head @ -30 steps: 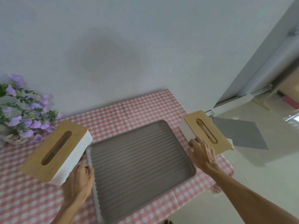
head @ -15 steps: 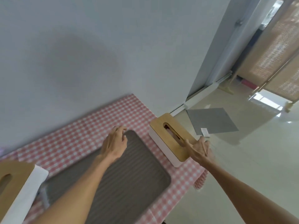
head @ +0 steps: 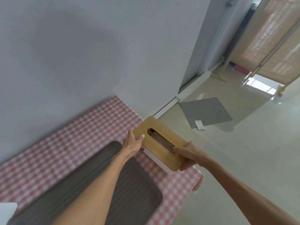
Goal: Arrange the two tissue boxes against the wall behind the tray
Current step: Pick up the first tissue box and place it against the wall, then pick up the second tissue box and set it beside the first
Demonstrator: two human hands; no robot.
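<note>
A white tissue box with a wooden slotted lid (head: 159, 140) is at the right end of the table, just right of the grey ribbed tray (head: 129, 192). My left hand (head: 132, 142) grips its far left corner, thumb on the lid. My right hand (head: 186, 154) holds its near right end. Whether the box rests on the cloth or is lifted slightly I cannot tell. Only a white corner of the second tissue box (head: 7, 210) shows at the bottom left edge. The wall (head: 81, 62) rises behind the tray.
A pink-and-white checked cloth (head: 73, 135) covers the table, whose right edge drops off just past the held box. A strip of cloth lies between tray and wall. On the floor to the right lies a grey mat (head: 206, 112).
My left hand crossed over the tray and took hold of the right tissue box's far corner. My right hand closed on its near end. The view swung right, pushing the left box almost out of frame.
</note>
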